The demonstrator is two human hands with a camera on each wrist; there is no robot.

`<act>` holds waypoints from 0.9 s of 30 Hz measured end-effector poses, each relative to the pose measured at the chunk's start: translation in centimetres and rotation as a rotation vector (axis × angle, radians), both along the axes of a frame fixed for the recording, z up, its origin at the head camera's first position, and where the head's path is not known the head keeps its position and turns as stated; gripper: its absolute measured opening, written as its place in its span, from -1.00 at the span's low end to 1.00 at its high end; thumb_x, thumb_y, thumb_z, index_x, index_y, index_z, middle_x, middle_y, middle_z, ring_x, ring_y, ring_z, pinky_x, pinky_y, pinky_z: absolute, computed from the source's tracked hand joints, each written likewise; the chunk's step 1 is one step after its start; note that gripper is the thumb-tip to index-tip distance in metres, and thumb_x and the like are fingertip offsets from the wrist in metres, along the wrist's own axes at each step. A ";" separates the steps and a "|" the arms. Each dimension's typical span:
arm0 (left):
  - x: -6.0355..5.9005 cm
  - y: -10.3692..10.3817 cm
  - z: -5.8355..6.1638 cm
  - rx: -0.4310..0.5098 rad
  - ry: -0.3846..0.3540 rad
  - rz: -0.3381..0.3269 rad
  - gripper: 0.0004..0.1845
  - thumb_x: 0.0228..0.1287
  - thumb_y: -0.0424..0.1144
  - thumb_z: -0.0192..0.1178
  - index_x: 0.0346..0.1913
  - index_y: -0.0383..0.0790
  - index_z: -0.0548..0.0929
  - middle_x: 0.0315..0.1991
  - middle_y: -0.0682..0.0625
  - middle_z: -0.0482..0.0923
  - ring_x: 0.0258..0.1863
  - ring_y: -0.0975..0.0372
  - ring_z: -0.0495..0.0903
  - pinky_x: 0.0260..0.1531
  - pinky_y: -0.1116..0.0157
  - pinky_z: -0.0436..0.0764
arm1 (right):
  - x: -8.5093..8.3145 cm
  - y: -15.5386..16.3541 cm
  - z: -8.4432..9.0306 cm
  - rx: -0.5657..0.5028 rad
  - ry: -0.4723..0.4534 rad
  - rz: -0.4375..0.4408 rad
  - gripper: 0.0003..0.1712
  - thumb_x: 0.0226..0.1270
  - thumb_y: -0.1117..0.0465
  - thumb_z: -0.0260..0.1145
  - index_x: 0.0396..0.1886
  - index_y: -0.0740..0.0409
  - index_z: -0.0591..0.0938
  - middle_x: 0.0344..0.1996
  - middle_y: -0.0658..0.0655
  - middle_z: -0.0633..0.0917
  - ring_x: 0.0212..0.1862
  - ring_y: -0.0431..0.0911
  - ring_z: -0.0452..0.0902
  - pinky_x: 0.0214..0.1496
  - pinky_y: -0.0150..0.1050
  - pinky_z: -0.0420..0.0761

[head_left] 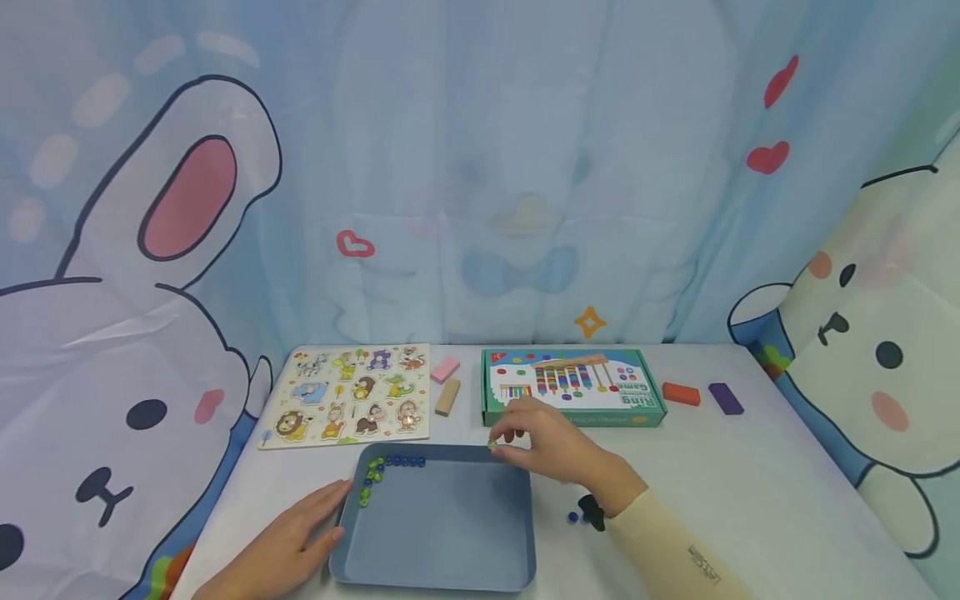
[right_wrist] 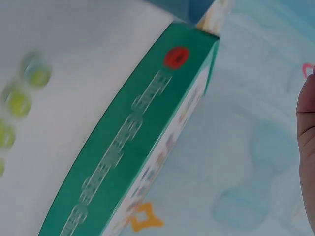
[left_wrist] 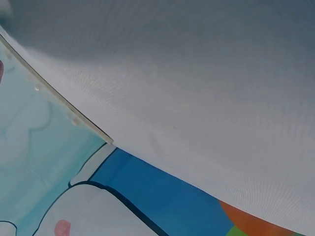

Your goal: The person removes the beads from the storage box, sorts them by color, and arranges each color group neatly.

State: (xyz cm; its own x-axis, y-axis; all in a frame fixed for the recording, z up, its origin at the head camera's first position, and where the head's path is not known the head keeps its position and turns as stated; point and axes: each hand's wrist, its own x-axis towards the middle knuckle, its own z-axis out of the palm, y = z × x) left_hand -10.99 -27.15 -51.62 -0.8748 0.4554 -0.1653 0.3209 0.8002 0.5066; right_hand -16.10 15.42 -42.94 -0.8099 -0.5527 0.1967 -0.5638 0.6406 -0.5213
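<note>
A blue tray [head_left: 438, 533] lies at the table's near edge. Inside it, blue beads [head_left: 405, 460] line the far wall and green beads [head_left: 368, 483] run down the left wall. My right hand [head_left: 501, 444] hovers at the tray's far right corner and pinches a green bead [head_left: 492, 445] between thumb and fingers. My left hand [head_left: 318, 518] rests flat against the tray's left rim with its fingers straight. In the right wrist view, blurred green beads [right_wrist: 18, 96] lie on the table beside the green box [right_wrist: 133, 147], and a fingertip [right_wrist: 307, 147] shows at the right edge.
Behind the tray stand a green game box [head_left: 570, 387] and an animal puzzle board [head_left: 348, 396]. Between them lie a pink block [head_left: 445, 368] and a wooden block [head_left: 447, 397]. An orange block [head_left: 681, 393] and a purple block [head_left: 725, 398] lie far right. Blue beads [head_left: 573, 517] sit by my right wrist.
</note>
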 end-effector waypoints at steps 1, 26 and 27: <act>0.0 0.0 0.0 0.000 -0.003 0.001 -0.20 0.58 0.33 -0.07 0.65 -0.07 0.23 0.62 -0.07 0.28 0.58 -0.08 0.32 0.46 -0.27 0.41 | 0.0 0.7 -0.1 0.000 0.003 -0.014 -0.87 0.35 0.10 0.53 -0.13 -0.16 0.80 -0.27 -0.21 0.66 -0.11 -0.16 0.55 -0.12 -0.33 0.68; 0.2 0.2 0.6 -0.006 0.003 -0.012 -0.21 0.60 0.29 -0.06 0.64 -0.13 0.25 0.60 -0.11 0.32 0.56 -0.10 0.34 0.44 -0.26 0.44 | 2.4 13.6 -5.2 0.199 -0.218 -0.415 -0.86 0.25 0.13 0.58 -0.21 -0.13 0.81 -0.39 -0.16 0.57 -0.20 -0.17 0.46 -0.22 -0.42 0.57; 0.2 0.3 0.6 -0.007 0.003 -0.012 -0.21 0.60 0.29 -0.06 0.64 -0.13 0.25 0.60 -0.11 0.32 0.56 -0.10 0.34 0.44 -0.26 0.44 | 2.5 13.8 -5.4 0.201 -0.229 -0.417 -0.86 0.24 0.13 0.59 -0.21 -0.12 0.81 -0.39 -0.15 0.58 -0.21 -0.18 0.46 -0.22 -0.41 0.58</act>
